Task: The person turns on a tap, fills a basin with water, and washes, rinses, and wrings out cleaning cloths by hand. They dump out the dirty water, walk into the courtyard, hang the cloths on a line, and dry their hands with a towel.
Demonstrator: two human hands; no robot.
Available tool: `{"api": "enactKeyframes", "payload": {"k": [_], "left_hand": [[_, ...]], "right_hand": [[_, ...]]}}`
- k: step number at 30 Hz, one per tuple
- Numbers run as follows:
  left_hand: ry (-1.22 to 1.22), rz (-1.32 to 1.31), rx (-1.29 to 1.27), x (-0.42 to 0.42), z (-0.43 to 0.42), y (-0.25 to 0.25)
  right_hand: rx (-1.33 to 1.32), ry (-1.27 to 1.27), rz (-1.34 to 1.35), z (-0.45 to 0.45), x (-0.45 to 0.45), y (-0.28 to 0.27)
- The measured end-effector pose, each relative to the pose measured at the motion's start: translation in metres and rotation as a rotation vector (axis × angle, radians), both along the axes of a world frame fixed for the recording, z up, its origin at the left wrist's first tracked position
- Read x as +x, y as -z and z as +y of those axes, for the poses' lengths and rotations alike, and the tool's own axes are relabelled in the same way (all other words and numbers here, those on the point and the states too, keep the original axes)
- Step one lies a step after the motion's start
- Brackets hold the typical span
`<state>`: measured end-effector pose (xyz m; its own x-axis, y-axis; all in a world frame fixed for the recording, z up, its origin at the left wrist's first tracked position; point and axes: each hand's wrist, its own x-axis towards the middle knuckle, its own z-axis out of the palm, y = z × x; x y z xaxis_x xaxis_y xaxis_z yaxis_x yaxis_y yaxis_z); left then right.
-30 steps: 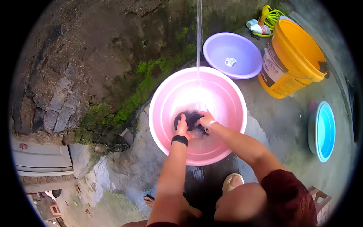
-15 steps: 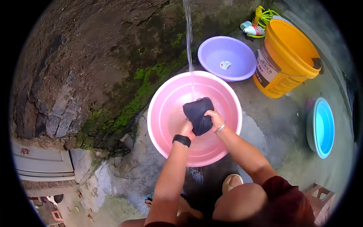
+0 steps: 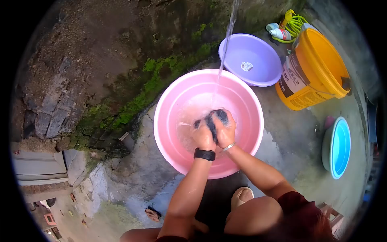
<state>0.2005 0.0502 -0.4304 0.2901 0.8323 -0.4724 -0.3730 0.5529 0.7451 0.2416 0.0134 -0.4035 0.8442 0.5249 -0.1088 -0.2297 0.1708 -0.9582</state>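
A dark wet cloth (image 3: 210,126) is bunched up between my two hands, low inside a pink basin (image 3: 166,151). My left hand (image 3: 203,137), with a black band at the wrist, is closed around its left side. On the other side my right hand (image 3: 225,127), with a silver bangle, grips it. A stream of water (image 3: 227,44) falls from above into the basin just behind the cloth. Shallow, cloudy water lies in the basin. What exact kind of cloth this is, I cannot tell.
Behind the pink basin stands a purple basin (image 3: 268,66). To its right are a yellow bucket (image 3: 304,90), a green hose (image 3: 296,24) and a white bottle (image 3: 280,34). A blue basin (image 3: 340,147) leans at the far right. A mossy wall (image 3: 133,97) rises at the left.
The cloth was held up and partly spread; now it is lower and squeezed into a bunch. Both hands have come together around it. The view has shifted slightly.
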Motion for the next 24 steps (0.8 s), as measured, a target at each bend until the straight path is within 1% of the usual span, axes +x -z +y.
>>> {"api": "enactKeyframes", "payload": {"k": [1, 2, 5, 6, 7, 9, 10, 12, 13, 14, 17, 18, 19, 20, 21, 22, 23, 24], "left_hand": [[-0.024, 0.284, 0.194, 0.004, 0.000, 0.002], [-0.045, 0.246, 0.444, 0.004, 0.001, -0.010], [-0.025, 0.586, 1.014, 0.006, 0.018, -0.041], [-0.026, 0.623, 1.155, 0.006, 0.024, -0.061], [0.053, 0.652, 1.205, 0.004, 0.029, -0.081], [0.226, 0.698, 1.307, -0.003, 0.035, -0.129], [0.259, 0.770, 1.336, -0.005, 0.031, -0.159], [0.288, 0.744, 1.420, -0.011, 0.027, -0.192], [0.300, 0.730, 1.465, -0.015, 0.024, -0.210], [0.309, 0.697, 1.418, -0.021, 0.022, -0.223], [0.466, 0.683, 1.211, -0.046, 0.006, -0.287], [0.484, 0.425, 1.002, -0.059, 0.001, -0.309], [0.522, 0.289, 0.843, -0.073, -0.008, -0.327], [0.438, 0.046, 0.406, -0.078, -0.019, -0.349], [0.403, -0.150, 0.045, -0.081, -0.027, -0.366], [0.283, -0.310, -0.328, -0.084, -0.036, -0.383], [0.440, -0.513, -0.458, -0.085, -0.035, -0.393], [0.552, -0.624, -0.587, -0.089, -0.036, -0.407]], "right_hand": [[0.040, 0.072, 0.305, 0.007, 0.004, 0.005], [-0.073, 0.182, 0.371, 0.016, 0.007, -0.012], [-0.068, 0.053, 0.759, 0.027, 0.025, -0.005], [-0.098, -0.072, 0.867, 0.030, 0.030, -0.014], [-0.075, -0.171, 0.945, 0.030, 0.032, -0.024], [-0.020, -0.359, 1.103, 0.029, 0.032, -0.062], [0.112, -0.466, 1.138, 0.021, 0.033, -0.069], [0.179, -0.545, 1.102, 0.014, 0.027, -0.083], [0.075, -0.533, 1.071, 0.010, 0.027, -0.097], [-0.028, -0.523, 1.042, 0.010, 0.026, -0.123], [-0.220, -0.440, 1.124, 0.008, 0.035, -0.218], [-0.290, -0.288, 1.009, 0.011, 0.036, -0.266], [0.102, -0.508, 0.962, -0.002, 0.043, -0.270], [0.174, -0.646, 0.862, -0.006, 0.046, -0.292], [0.243, -0.777, 0.759, -0.010, 0.045, -0.313], [0.262, -0.841, 0.766, -0.014, 0.041, -0.337], [0.337, -0.891, 0.869, -0.016, 0.033, -0.358], [0.304, -0.960, 0.793, -0.013, 0.031, -0.378]]}}
